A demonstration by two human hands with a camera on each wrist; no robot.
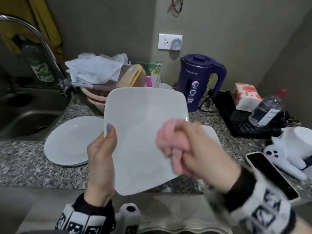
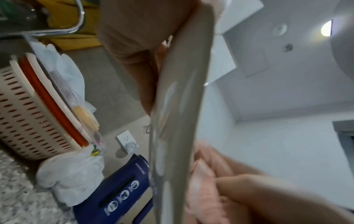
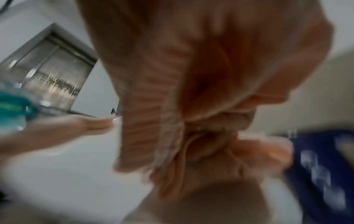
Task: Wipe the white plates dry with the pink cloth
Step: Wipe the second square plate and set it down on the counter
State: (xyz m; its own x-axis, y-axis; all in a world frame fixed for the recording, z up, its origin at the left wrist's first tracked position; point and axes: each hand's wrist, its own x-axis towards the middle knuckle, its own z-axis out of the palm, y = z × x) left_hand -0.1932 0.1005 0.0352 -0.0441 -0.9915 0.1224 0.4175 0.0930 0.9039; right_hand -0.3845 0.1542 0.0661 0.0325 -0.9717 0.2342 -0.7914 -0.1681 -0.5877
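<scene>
A square white plate (image 1: 138, 132) is held tilted above the counter. My left hand (image 1: 103, 152) grips its left edge, thumb on the face, fingers hidden behind. My right hand (image 1: 197, 149) clutches a bunched pink cloth (image 1: 167, 142) against the plate's right side; it is motion-blurred. A round white plate (image 1: 70, 142) lies flat on the counter to the left. Another white plate (image 1: 211, 134) shows behind my right hand. In the left wrist view the held plate (image 2: 176, 121) appears edge-on with the cloth (image 2: 203, 189) beside it. The right wrist view is filled by the cloth (image 3: 191, 106).
A steel sink (image 1: 25, 114) and tap (image 1: 42, 44) stand at the left. Behind are a perforated basket (image 1: 96, 100) with bags, and a purple kettle (image 1: 199, 81). At the right lie a tissue pack (image 1: 244, 97), a bottle (image 1: 266, 110), a phone (image 1: 270, 174) and a white toy (image 1: 290, 149).
</scene>
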